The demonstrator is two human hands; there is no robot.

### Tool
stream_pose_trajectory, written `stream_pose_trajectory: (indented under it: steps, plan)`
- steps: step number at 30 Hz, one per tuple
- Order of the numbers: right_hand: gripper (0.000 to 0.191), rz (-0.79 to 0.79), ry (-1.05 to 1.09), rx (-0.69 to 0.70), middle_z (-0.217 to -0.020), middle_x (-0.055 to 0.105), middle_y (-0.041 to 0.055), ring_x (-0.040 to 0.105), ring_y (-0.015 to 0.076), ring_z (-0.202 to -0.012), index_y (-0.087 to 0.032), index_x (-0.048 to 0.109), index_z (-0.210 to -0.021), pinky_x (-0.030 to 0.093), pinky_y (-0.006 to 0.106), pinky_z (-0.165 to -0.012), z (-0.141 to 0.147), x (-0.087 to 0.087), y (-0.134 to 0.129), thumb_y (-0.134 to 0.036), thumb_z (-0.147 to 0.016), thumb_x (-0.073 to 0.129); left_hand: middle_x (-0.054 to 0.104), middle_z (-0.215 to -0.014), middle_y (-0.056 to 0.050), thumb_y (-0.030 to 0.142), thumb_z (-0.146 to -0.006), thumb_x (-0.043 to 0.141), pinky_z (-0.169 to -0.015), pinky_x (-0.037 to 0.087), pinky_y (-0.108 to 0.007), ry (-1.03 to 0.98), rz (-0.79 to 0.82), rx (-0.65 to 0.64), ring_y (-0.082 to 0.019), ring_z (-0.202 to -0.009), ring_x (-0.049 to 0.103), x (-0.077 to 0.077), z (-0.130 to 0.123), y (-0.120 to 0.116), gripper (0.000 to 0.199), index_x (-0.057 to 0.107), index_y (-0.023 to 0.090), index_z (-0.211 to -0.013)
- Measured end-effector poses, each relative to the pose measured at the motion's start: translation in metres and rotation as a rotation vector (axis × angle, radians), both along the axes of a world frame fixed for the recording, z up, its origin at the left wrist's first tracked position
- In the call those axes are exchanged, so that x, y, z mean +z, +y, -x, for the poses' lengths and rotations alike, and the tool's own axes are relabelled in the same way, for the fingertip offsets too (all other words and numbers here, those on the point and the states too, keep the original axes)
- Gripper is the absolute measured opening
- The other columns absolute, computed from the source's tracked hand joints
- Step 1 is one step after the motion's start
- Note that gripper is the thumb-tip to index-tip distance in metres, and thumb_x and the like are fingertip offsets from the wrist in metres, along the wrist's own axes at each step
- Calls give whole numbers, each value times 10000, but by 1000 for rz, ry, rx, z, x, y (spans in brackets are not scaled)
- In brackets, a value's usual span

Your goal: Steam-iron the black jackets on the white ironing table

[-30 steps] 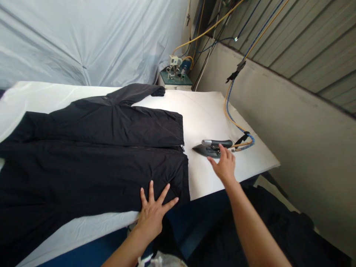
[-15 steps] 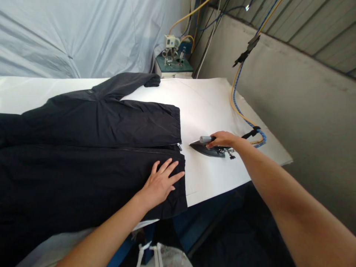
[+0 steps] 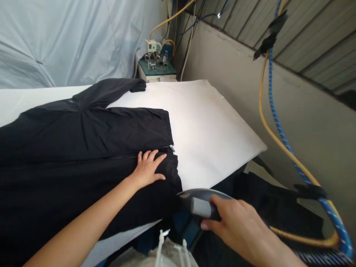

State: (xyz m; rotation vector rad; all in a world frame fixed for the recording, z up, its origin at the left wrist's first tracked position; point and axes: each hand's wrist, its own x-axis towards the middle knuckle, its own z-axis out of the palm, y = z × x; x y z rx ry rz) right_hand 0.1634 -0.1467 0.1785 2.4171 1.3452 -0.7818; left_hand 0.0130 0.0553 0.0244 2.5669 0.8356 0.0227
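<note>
Jacket (image 3: 83, 133): laid flat and dark on a white table (image 3: 205, 115), hem (image 3: 168, 124) to the right, zip slider (image 3: 171, 148) at the hem.
Left hand (image 3: 148, 170): palm-down on the jacket beside the zip slider, fingers slightly spread, grasping nothing.
Right hand (image 3: 235, 222): wrapped around the handle (image 3: 214, 213) of the steam iron (image 3: 200, 193).
Steam iron: at the jacket's near hem corner; contact impossible to tell.
Hoses (image 3: 261, 100): yellow and blue, looping right of the jacket.
Green-topped box (image 3: 160, 78): beyond the jacket's cuff (image 3: 138, 85), metal fittings (image 3: 151, 46) on top, inside hidden.
</note>
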Motion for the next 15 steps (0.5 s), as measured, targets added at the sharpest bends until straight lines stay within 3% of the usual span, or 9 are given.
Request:
stream_pose_trajectory:
  steps: [3, 8, 15]
  plan:
    - [270, 63, 0, -19, -718, 674, 32, 630, 282, -727, -291, 590, -764, 384, 323, -594, 48, -14, -6, -526, -634, 621, 405, -1299, -148, 576, -635, 613, -974, 126, -641, -10, -26, 61, -342, -1188, 313, -10, 7, 3, 885, 235, 264, -1372]
    - [335, 75, -42, -55, -824, 692, 73, 634, 293, -802, -243, 612, -841, 416, 339, -651, 101, -39, 14, -531, -671, 595, 502, -1127, -136, 550, -673, 599, -982, 157, -591, -145, -130, 89, -302, -1090, 388, -26, 11, -5, 767, 355, 203, -1311]
    - [403, 126, -156, -168, -883, 689, 124, 633, 312, -829, -215, 652, -893, 442, 375, -671, 92, -65, 23, -549, -682, 569, 494, -1171, -113, 446, -731, 594, -1019, 129, -539, -250, -138, 92, -276, -1122, 376, -32, 17, -6, 641, 377, 224, -1292]
